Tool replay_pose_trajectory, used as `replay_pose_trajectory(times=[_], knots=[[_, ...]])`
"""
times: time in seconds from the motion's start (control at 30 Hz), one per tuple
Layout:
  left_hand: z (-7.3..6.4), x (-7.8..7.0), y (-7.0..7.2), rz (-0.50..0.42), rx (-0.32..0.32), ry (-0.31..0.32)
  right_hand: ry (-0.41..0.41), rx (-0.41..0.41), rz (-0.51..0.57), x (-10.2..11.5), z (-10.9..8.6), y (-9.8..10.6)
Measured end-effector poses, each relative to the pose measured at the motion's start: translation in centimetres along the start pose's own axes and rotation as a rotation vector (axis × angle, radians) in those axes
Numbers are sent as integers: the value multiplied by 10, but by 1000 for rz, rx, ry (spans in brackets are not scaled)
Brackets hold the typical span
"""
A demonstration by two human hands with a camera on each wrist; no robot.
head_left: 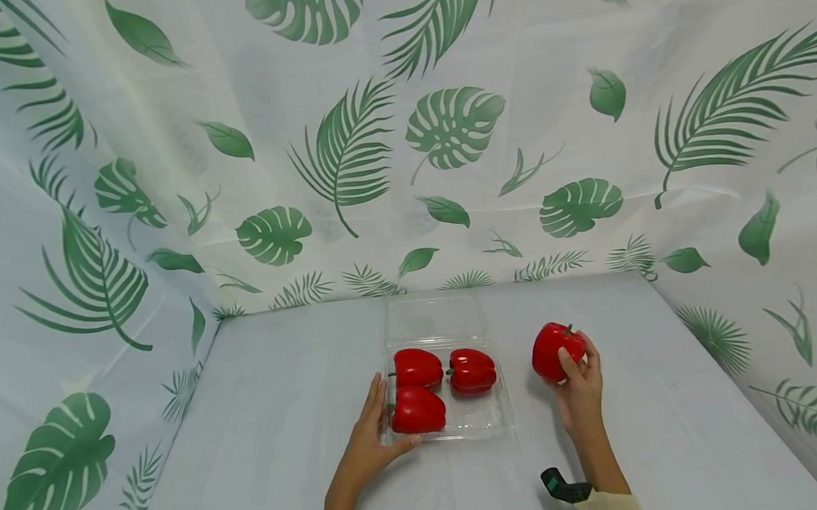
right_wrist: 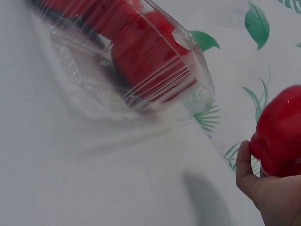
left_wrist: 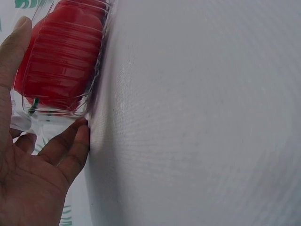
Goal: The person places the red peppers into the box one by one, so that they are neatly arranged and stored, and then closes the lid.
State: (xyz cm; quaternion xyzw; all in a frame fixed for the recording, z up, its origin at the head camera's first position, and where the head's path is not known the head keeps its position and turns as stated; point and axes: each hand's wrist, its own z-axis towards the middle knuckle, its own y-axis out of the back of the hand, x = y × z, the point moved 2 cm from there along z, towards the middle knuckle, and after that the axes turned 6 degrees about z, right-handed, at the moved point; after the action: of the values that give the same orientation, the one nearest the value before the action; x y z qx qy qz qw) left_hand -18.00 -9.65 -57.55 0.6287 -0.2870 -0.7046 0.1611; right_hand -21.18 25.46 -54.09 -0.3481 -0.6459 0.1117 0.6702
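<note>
Three red bell peppers lie in a clear plastic clamshell box [head_left: 473, 423]: one at the back left [head_left: 418, 367], one at the front left [head_left: 418, 410] and one at the back right [head_left: 472, 371]. My left hand [head_left: 367, 447] rests against the box's front left corner, fingers along the left wall and thumb by the front wall. In the left wrist view, its fingertips [left_wrist: 82, 134] touch the box's lower edge. To the right of the box, my right hand [head_left: 581, 389] grips a fourth red bell pepper [head_left: 552, 353] above the table, its green stem uppermost.
The box's clear lid [head_left: 433, 318] is folded back behind it. A white cloth covers the table [head_left: 277, 406]. Leaf-printed white sheets [head_left: 380, 249] hang at the back and both sides. A black wrist mount [head_left: 565, 487] sits by the right sleeve.
</note>
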Motion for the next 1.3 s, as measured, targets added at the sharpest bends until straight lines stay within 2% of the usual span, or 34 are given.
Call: replay_pose_trajectory(times=[0.17, 0.4, 0.6, 0.83, 0.93, 1.1, 1.3], knots=[[0, 0, -1, 3, -3, 1, 5, 54, -207, -2, -3, -2], [0, -1, 0, -1, -1, 8, 18, 94, -390, -7, -7, -3], [0, -1, 0, 5, 1, 10, 56, 199, -615, -9, -12, -7], [0, -2, -1, 17, -6, 6, 132, 356, -721, -13, -24, -20], [0, -2, 0, 8, -6, 0, 193, 402, -809, -14, -28, -26], [0, -2, 0, -1, -4, -5, 313, 443, -974, -15, -34, -35], [0, -1, 1, -10, 3, -13, 343, 493, -1020, -18, -41, -41]])
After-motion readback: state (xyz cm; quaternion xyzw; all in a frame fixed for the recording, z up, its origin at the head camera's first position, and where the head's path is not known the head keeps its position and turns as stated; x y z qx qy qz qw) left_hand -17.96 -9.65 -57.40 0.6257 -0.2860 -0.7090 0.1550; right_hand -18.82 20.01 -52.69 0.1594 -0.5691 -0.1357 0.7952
